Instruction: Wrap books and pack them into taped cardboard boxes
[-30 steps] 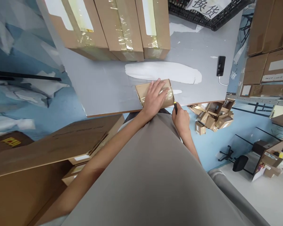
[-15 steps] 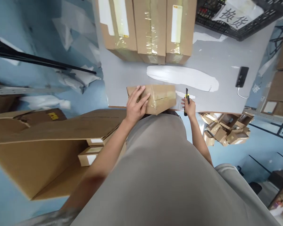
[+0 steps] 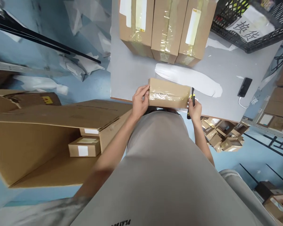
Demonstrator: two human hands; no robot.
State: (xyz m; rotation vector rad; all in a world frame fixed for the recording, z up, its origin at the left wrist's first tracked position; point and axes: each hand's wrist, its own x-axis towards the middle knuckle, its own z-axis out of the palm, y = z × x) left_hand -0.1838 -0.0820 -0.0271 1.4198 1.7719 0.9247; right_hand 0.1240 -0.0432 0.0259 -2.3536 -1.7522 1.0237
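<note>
A small taped cardboard box (image 3: 169, 93) is held up at the near edge of the grey table (image 3: 129, 78). My left hand (image 3: 140, 101) grips the box's left end, fingers wrapped round it. My right hand (image 3: 194, 108) presses against the box's right end while its fingers stay closed on a black and yellow utility knife (image 3: 192, 98), which stands upright along that end.
Three long taped cartons (image 3: 166, 26) stand at the back of the table. A black crate (image 3: 247, 22) with a paper sign sits far right, a phone (image 3: 244, 87) on a cable nearby. A large open carton (image 3: 49, 135) lies at my left, small boxes (image 3: 223, 135) on the floor to my right.
The box has been turned and lifted between both hands. My left hand moved from its top to its left end. My right hand brought the knife against the right end.
</note>
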